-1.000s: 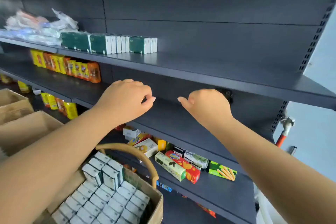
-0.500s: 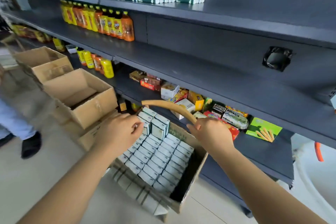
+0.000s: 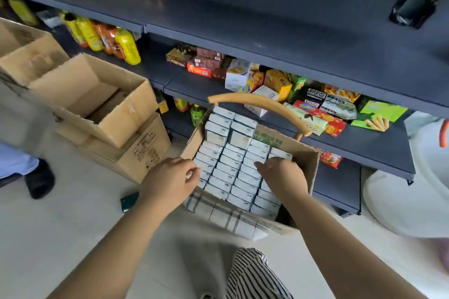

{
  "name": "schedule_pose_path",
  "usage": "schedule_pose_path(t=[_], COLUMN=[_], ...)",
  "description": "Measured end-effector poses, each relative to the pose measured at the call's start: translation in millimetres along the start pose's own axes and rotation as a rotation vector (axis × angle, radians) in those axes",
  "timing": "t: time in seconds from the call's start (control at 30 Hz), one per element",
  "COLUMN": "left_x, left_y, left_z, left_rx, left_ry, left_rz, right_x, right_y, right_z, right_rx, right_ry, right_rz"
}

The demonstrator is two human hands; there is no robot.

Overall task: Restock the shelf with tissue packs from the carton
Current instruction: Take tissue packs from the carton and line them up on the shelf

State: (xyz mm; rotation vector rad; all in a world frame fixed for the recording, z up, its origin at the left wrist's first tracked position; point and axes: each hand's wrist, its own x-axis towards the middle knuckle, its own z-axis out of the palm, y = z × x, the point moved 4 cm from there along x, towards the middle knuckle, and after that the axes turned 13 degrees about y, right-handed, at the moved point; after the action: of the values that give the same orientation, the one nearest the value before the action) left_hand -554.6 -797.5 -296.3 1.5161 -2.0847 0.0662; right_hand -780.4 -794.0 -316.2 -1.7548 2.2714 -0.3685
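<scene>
Both hands reach into the carton: left hand and right hand, fingers curled over tightly packed tissue packs; whether either grip has closed, I cannot tell. Wedged packs could slip and spill.

tissue packs: white, teal edge | carton: brown | shelf: dark grey | trousers: black-white stripes

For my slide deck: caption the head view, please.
Both hands, left hand and right hand, reach into the carton of tissue packs beside the shelf.
</scene>
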Motion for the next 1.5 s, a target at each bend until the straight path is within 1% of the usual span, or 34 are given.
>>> schedule_pose_path(t=[0.13, 0.23, 0.27, 0.37, 0.43, 0.5, 0.57, 0.63, 0.7, 0.8, 0.87, 0.93, 1.03, 1.1, 1.17, 1.23, 1.33, 1.4, 1.5], left_x=[16, 35, 42, 59, 71, 80, 89, 95, 98, 104, 109, 117, 131, 141, 152, 157, 162, 160, 153], left_y=[-14, -24, -29, -43, -53, -62, -72, -79, -84, -93, -98, -98, -94, -88, -82, -75, -64, -57, -52], left_z=[27, 50, 58, 84, 102, 116, 128, 136, 144, 152, 158, 164, 177, 185, 191, 200, 209, 219, 231], left_rx=[-0.044, -0.053, -0.052, -0.074, -0.076, -0.086, -0.09, -0.1, -0.102, -0.119, -0.15, -0.179, -0.185, -0.205, -0.248, -0.286, -0.32, -0.328, -0.321], left_ry=[-0.08, -0.124, -0.142, -0.204, -0.255, -0.282, -0.317, -0.35, -0.408, -0.434, -0.441, -0.469, -0.539, -0.556, -0.569, -0.61, -0.651, -0.695, -0.772], left_rz=[-0.028, 0.0, 0.001, -0.021, -0.043, -0.06, -0.087, -0.114, -0.125, -0.161, -0.143, -0.138, -0.227, -0.196, -0.192, -0.178, -0.13, -0.092, -0.034], right_x=[34, 72, 86, 118, 136, 153, 171, 187, 197, 199, 192, 181, 158, 142, 125, 108, 86, 82, 83], right_y=[6, 11, 13, 19, 17, 10, 2, -3, -2, 4, 9, 11, 18, 25, 32, 44, 60, 65, 66], right_z=[40, 75, 88, 125, 145, 159, 170, 181, 193, 212, 222, 226, 223, 221, 219, 218, 219, 222, 231], right_rx=[0.059, 0.171, 0.247, 0.596, 0.763, 0.881, 1.006, 1.077, 1.044, 0.957, 0.983, 1.133, 1.379, 1.487, 1.551, 1.56, 1.538, 1.495, 1.309], right_ry=[-0.111, -0.201, -0.208, -0.237, -0.271, -0.32, -0.354, -0.364, -0.36, -0.302, -0.247, -0.196, -0.089, -0.047, -0.042, -0.014, 0.075, 0.072, 0.036], right_rz=[0.201, 0.364, 0.451, 0.817, 1.02, 1.142, 1.227, 1.259, 1.278, 1.323, 1.33, 1.332, 1.397, 1.457, 1.506, 1.545, 1.597, 1.595, 1.585])
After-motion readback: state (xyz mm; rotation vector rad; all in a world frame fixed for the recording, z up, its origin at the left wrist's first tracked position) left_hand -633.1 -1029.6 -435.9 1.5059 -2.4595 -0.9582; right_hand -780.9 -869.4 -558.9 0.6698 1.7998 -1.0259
